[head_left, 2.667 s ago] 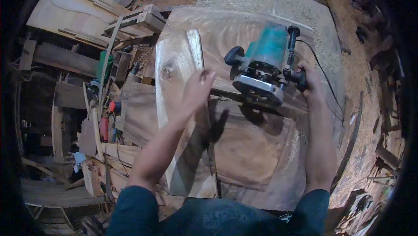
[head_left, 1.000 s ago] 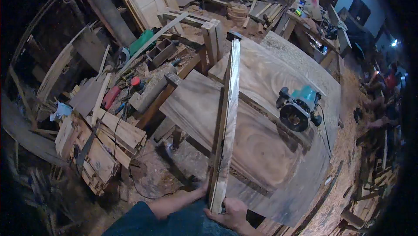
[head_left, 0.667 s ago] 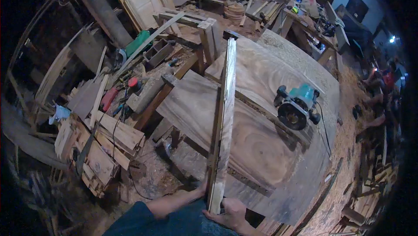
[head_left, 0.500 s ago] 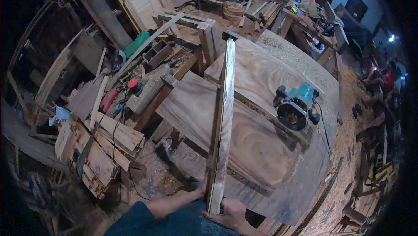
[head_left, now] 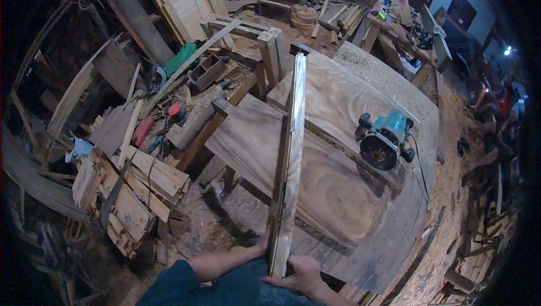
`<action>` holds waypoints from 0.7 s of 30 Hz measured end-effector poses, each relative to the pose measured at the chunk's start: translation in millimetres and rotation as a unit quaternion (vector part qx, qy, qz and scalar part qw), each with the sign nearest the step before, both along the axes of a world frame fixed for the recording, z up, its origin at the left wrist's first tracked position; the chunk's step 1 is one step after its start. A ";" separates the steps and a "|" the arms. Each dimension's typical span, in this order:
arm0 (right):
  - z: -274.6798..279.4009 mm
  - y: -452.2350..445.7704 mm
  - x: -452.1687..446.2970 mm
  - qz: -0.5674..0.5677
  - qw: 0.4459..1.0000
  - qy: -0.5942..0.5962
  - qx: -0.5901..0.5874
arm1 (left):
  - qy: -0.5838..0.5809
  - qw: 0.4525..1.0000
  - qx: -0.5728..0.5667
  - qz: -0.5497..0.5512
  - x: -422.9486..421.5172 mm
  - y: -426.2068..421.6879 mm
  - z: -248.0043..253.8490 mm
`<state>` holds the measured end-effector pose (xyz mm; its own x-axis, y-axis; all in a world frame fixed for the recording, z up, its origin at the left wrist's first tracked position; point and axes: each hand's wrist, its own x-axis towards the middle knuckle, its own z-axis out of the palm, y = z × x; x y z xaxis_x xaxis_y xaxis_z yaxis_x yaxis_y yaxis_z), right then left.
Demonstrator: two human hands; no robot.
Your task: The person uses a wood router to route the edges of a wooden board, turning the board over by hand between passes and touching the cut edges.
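A long pale wooden strip (head_left: 294, 153) runs from my body across the wooden panel (head_left: 344, 199), its far end near the panel's back left edge. At its near end my right hand (head_left: 301, 275) is closed round the wood. My left hand (head_left: 265, 245) is at the strip's left side, its fingers mostly hidden behind the wood. The teal router (head_left: 386, 137) lies on its side on the panel, right of the strip, with its round black base facing me and its cord trailing right.
Scrap boards (head_left: 132, 216) are piled at the left, near a red tool (head_left: 143, 131) and a green tool (head_left: 181, 59). An upright wooden post (head_left: 271, 55) stands beyond the panel. People sit at the far right (head_left: 496, 114). Shavings cover the floor (head_left: 451, 137).
The router has gone from upright, held by my right hand, to lying on its side. Both hands have moved to the strip's near end. The view has tilted up; lately the hands barely move.
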<state>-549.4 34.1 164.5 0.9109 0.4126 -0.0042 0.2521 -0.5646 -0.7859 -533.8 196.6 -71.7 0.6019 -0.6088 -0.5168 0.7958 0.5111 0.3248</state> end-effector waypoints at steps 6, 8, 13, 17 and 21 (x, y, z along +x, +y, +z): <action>-16.5 -4.5 -3.5 0.001 0.999 -0.031 0.028 | -0.016 1.000 0.000 0.005 0.2 -1.4 -0.8; -18.5 -4.9 -3.4 0.004 0.999 -0.015 0.042 | -0.016 1.000 -0.002 0.005 -0.5 -2.0 1.9; -14.1 -4.8 -3.6 0.001 0.998 0.004 0.060 | -0.026 1.000 -0.008 0.009 -3.0 -3.1 3.0; -17.7 -5.8 -3.4 0.005 0.998 0.002 0.066 | -0.035 0.999 -0.014 0.013 -1.5 -5.0 5.2; -19.8 -8.6 -3.7 0.018 0.998 0.017 0.053 | -0.042 0.999 -0.020 0.017 -0.4 -6.9 8.1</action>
